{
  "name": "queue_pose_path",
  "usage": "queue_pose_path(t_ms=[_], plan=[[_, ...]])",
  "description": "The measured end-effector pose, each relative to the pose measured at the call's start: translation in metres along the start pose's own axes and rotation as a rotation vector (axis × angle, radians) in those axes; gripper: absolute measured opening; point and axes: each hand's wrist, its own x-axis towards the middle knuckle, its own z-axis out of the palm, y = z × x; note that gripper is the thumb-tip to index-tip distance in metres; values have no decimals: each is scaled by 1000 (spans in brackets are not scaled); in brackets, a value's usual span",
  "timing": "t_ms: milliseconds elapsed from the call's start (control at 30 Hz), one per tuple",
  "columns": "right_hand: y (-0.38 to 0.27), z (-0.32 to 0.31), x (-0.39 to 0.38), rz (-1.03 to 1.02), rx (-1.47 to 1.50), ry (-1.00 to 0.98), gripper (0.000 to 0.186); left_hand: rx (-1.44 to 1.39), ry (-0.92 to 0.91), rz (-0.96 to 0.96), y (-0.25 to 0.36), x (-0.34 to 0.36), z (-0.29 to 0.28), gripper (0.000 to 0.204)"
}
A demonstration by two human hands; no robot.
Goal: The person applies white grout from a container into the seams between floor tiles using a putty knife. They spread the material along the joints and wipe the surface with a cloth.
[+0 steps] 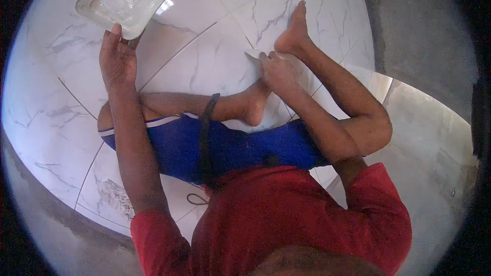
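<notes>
My left hand (117, 59) grips the near edge of a square off-white plastic tray (88, 1) at the upper left, its thumb on the rim; pale wet paste lines the inside. My right hand (280, 74) is closed on a small flat pale spreader (252, 55), held low over the white marble-look tiles (189, 56) near a grout line, between my two bare feet. Whether the spreader touches the tile is hard to tell.
I sit on the tiles, legs bent. Crumpled pale cloth or material (115, 199) lies by my left arm. Rough grey concrete (409, 20) borders the tiles at the upper right. A smooth grey surface (424, 163) is at the right.
</notes>
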Motion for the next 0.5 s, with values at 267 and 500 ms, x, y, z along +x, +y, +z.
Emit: queue_pose_path(t_ms=[267,500], plan=[[22,-5,31,145,59,106,23,-25,4,-4,0,-2,7,52],[-33,0,15,101,118,19,23,-26,13,-9,0,0,-1,52]])
